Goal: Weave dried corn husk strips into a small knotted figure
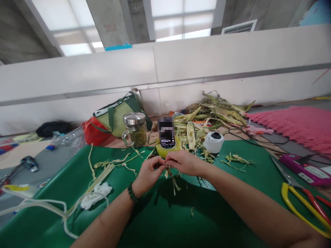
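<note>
My left hand [149,172], with a dark beaded bracelet at the wrist, and my right hand [184,162] meet above the green mat [201,213]. Both have thumb and fingertips pinched together on a small bundle of corn husk strips [174,184]. Its frayed pale ends hang below the fingers; the upper part is hidden by them. Just behind the hands a phone [168,141] with a lit screen leans in a yellow roll [159,151]. A white roll [214,142] stands to the right, with shredded husk bits [207,156] beside it.
Scissors [292,182] with yellow and red handles lie at right, near a purple power strip [302,168]. A lidded glass mug [136,132], a green bag [117,119] and a heap of husks [219,106] line the back. White tubing [38,203] and crumpled white material [97,196] are left.
</note>
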Demonstrator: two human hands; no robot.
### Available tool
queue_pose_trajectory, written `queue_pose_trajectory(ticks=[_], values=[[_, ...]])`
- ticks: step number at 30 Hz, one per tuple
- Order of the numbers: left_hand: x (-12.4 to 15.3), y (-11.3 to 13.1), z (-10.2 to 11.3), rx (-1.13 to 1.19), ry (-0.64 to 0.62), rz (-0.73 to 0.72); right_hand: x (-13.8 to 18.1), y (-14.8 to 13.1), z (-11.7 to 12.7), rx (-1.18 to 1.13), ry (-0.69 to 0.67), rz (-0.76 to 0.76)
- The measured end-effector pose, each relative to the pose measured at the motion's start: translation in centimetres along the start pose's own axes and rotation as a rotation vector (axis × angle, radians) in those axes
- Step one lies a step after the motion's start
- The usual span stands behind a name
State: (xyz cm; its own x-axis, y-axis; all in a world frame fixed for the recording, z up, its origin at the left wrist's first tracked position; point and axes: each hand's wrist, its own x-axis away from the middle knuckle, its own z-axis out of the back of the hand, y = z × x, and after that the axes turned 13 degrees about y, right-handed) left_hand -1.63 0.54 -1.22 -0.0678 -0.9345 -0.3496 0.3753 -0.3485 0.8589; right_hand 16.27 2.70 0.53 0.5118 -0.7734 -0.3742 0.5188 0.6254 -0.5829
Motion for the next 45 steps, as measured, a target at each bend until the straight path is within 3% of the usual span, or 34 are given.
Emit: queue_pose_trajectory(ticks=[3, 6, 9, 13, 18, 20, 23, 27, 33, 45], values=[[-0.1, -0.1, 0.0, -0.002, 0.006, 0.024, -0.6, 0.5, -0.3, 0.133, 0.073, -0.090], [-0.1, -0.1, -0.3, -0.017, -0.021, 0.035, -1.7, 1.6, -0.5, 0.430, 0.158, -0.208], [0.0, 0.0, -0.6, -0.009, -0.054, 0.031, -2.7, 3.0, -0.8, 0.646, 0.124, -0.245], [0.1, 0.0, -0.7, -0.008, -0.067, 0.034, -3.3, 3.8, -1.1, 0.739, 0.107, -0.228], [0.1, 0.0, -0.5, -0.002, -0.049, 0.029, -2.6, 2.6, -0.5, 0.631, 0.226, -0.200], [0.0, -0.1, -0.3, 0.014, -0.025, 0.027, -1.9, 1.6, -0.2, 0.428, 0.222, -0.129], [-0.1, -0.3, 0.0, 0.051, 0.014, 0.015, -0.9, 0.5, -0.3, 0.008, 0.099, 0.038], [-0.2, -0.6, 0.2, 0.046, 0.061, -0.007, -0.4, 0.4, -0.8, -0.205, 0.107, 0.013], [-0.1, -0.6, 0.4, 0.035, 0.092, -0.087, -0.4, 0.2, -0.3, -0.217, 0.070, -0.061], [0.1, -0.4, 0.4, -0.030, 0.068, -0.156, 0.5, -0.9, -0.4, 0.122, 0.158, 0.026]])
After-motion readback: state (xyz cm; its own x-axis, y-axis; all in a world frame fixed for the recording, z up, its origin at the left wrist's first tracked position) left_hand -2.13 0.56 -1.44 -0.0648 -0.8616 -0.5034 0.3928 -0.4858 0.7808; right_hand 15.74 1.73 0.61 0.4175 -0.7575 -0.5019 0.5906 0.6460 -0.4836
